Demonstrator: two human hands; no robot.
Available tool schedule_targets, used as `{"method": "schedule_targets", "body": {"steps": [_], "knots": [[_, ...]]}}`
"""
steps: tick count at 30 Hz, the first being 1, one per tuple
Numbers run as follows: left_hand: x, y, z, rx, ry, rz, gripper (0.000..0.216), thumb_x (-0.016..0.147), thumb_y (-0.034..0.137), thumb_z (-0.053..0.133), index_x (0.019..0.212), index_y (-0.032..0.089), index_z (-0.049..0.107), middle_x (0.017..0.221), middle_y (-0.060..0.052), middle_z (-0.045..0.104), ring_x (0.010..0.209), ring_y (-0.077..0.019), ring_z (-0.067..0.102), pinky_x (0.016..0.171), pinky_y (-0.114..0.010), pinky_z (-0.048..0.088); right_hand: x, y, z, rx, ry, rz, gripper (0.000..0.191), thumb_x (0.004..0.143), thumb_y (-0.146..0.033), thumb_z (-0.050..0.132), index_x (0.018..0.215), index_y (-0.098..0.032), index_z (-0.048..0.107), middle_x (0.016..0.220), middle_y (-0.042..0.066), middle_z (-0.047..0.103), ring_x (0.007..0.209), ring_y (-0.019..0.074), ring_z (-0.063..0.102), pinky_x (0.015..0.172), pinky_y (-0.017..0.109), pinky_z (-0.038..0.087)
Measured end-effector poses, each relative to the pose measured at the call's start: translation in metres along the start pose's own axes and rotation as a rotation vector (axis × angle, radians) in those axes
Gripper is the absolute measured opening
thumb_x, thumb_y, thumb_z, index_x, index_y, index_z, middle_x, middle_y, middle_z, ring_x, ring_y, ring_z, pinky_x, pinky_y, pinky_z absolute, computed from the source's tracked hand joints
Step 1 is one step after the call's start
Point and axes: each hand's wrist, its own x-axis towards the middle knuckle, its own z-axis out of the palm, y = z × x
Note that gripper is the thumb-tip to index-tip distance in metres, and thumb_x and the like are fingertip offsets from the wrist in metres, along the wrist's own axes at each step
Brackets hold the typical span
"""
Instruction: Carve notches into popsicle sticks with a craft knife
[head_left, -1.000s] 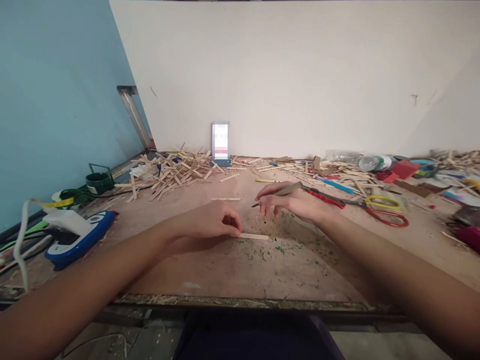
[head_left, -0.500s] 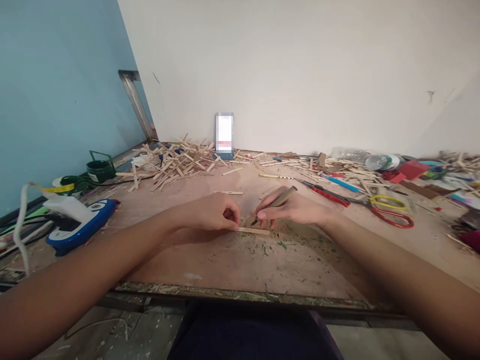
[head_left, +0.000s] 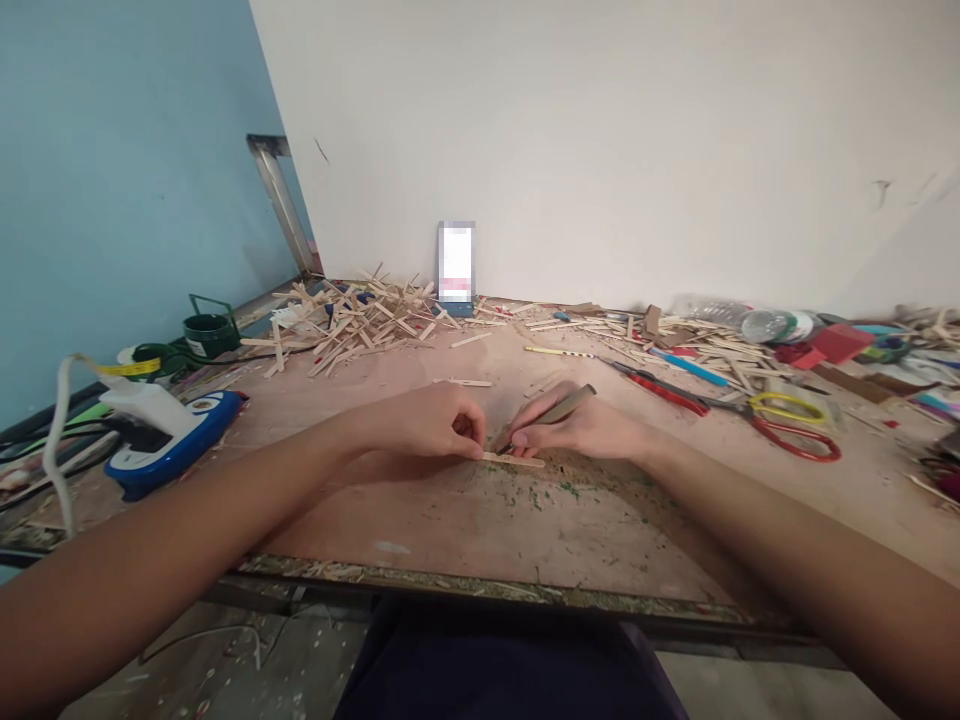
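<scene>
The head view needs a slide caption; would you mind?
Left hand holding a wooden stick, right hand holding a pen-like tool close to it.

We see a bare left hand and a bare right hand, with the left forearm and right forearm uncovered as far as they show. At bottom centre we make out a dark garment, almost black with a purple tinge.

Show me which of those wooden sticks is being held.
The stick straight in front of the person, its left end gripped by the left hand. The other sticks lie loose farther back on the table.
</scene>
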Motion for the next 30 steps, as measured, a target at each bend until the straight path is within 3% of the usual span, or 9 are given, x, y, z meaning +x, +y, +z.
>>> {"method": "schedule_targets", "body": {"steps": [13,22,30], "knots": [[-0.0003,-0.0001,0.0003,-0.007,-0.006,0.010,0.018,0.090,0.037,0.076,0.089,0.020,0.081,0.077,0.000,0.070,0.070,-0.0148,0.060,0.066,-0.026,0.041,0.0016,0.0037,0.0008,-0.043,0.005,0.008,0.040,0.079,-0.051,0.092,0.093,-0.014,0.090,0.084,0.009,0.085,0.075,0.0209,0.078,0.075,0.030,0.066],[-0.0005,0.0013,-0.0006,-0.005,-0.017,-0.002,0.016,0.090,0.036,0.076,0.089,0.020,0.080,0.077,0.000,0.070,0.069,-0.0147,0.060,0.066,-0.026,0.041,-0.0013,-0.0049,0.0032,-0.114,0.012,-0.014,0.028,0.084,-0.042,0.088,0.090,-0.015,0.090,0.081,0.007,0.083,0.072,0.0188,0.074,0.066,0.026,0.059],[-0.0011,0.0032,-0.0024,-0.003,-0.037,-0.021,0.019,0.091,0.038,0.075,0.088,0.020,0.078,0.075,0.000,0.068,0.068,-0.0147,0.059,0.063,-0.026,0.040,-0.0017,-0.0018,0.0031,-0.066,-0.001,-0.010,0.040,0.078,-0.053,0.093,0.090,-0.016,0.089,0.083,0.008,0.084,0.075,0.0211,0.076,0.073,0.030,0.063]]}}
